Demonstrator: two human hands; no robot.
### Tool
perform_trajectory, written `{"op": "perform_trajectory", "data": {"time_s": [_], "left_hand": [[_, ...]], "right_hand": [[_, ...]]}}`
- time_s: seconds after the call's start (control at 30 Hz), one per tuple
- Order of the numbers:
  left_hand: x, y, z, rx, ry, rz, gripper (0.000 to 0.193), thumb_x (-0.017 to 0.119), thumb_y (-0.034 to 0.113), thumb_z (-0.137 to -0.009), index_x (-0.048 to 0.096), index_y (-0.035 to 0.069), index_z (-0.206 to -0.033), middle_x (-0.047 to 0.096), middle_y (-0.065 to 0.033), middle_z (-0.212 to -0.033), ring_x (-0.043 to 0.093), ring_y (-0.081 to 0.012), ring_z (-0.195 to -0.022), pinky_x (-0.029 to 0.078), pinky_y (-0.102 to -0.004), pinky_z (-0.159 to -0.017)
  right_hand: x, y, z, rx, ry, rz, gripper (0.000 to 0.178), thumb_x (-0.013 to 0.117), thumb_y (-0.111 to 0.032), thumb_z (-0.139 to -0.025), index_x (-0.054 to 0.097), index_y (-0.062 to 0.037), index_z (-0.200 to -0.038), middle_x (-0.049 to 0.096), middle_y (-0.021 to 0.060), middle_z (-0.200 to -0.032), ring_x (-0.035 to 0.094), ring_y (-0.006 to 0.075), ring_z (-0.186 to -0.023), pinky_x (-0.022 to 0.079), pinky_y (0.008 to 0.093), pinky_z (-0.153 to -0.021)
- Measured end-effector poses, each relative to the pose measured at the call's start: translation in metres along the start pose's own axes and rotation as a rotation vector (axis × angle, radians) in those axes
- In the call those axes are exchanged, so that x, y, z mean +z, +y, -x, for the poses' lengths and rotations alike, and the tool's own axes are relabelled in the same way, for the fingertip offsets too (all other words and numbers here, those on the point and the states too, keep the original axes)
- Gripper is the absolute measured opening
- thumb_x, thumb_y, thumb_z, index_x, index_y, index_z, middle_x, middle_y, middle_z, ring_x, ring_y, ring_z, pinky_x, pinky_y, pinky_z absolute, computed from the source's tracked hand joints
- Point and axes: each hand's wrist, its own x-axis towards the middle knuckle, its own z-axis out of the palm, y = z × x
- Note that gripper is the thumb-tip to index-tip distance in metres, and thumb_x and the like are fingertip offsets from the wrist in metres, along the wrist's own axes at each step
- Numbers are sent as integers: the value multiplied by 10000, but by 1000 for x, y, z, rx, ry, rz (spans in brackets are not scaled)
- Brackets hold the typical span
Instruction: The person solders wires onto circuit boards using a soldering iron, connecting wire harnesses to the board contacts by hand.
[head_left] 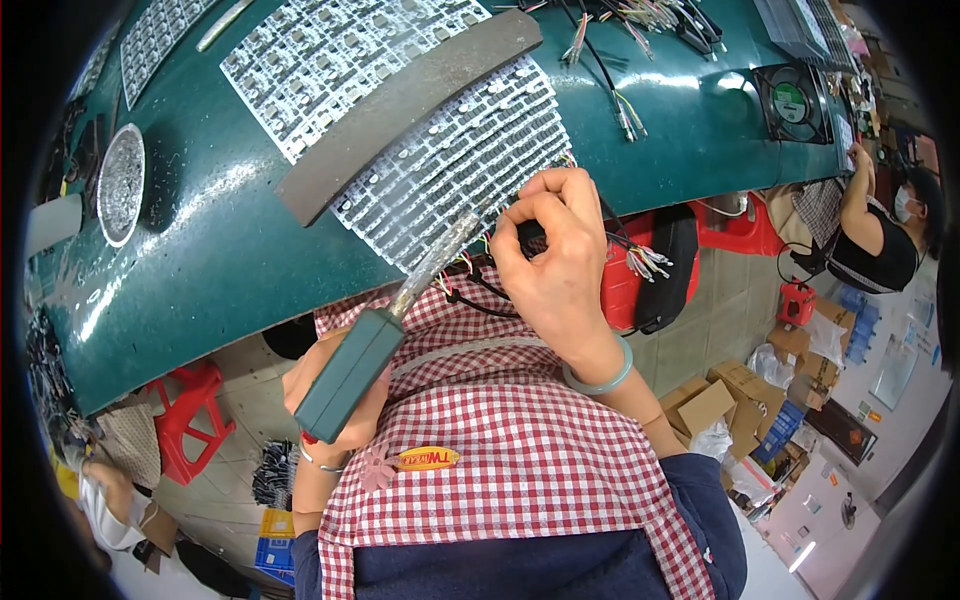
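Note:
My left hand (pixel 340 385) is closed round the green handle of a soldering iron (pixel 355 375). Its metal barrel slants up and right, so that the tip meets the near edge of a panel of small white circuit boards (pixel 470 150). Beside the tip, my right hand (pixel 560 250) pinches with thumb and forefinger. A black cable (pixel 532 237) shows inside its curled fingers; the exact wire end at the fingertips is hidden. Several cables with thin coloured wires (pixel 460 268) hang from the panel's near edge. A dark flat bar (pixel 410 115) lies across the panel.
On the green table (pixel 240 270) stand a round metal dish (pixel 121 185) at left and a small black fan (pixel 792 103) at right. Loose cables (pixel 625 25) lie at the back. Red stools (pixel 190 420) stand below the edge; a co-worker (pixel 880 230) sits at far right.

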Motion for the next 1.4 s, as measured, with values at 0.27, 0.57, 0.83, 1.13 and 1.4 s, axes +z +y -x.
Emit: {"op": "perform_trajectory", "data": {"time_s": [0.27, 0.57, 0.83, 1.13, 1.4], "left_hand": [[3, 1, -8, 7, -15, 26, 276, 725, 26, -701, 667, -56, -959, 658, -128, -855, 623, -187, -699, 482, -277, -642], [4, 3, -10, 24, -13, -1, 286, 718, 21, -693, 665, -61, -962, 653, -130, -843, 613, -188, -670, 474, -284, -607], [4, 2, -15, 23, -25, 16, 284, 720, 21, -690, 665, -65, -955, 651, -136, -828, 617, -205, -646, 476, -286, -594], [8, 1, -19, -10, -28, 59, 239, 700, -9, -583, 651, -47, -813, 661, -165, -816, 672, -299, -684, 539, -329, -635], [7, 4, -22, 7, -22, 84, 201, 708, 0, -670, 661, -67, -853, 627, -133, -768, 599, -209, -578, 454, -291, -523]], "right_hand": [[0, 1, -2, -11, -13, 14, 97, 650, 66, -673, 566, 19, -683, 523, 111, -907, 526, 275, -840, 447, 367, -712], [1, 0, -3, -14, 25, 22, 109, 647, 72, -659, 552, 19, -672, 517, 111, -894, 520, 280, -833, 446, 372, -695], [-1, 1, -4, -5, 6, 31, 110, 644, 76, -656, 548, 23, -664, 514, 109, -884, 520, 277, -824, 444, 368, -680], [-2, 2, -6, 12, -8, 36, 95, 647, 72, -662, 562, 29, -665, 519, 108, -875, 521, 273, -821, 446, 367, -676], [-3, 2, -7, -6, -20, 43, 95, 646, 75, -659, 561, 32, -655, 517, 108, -871, 523, 276, -819, 447, 372, -674]]}}
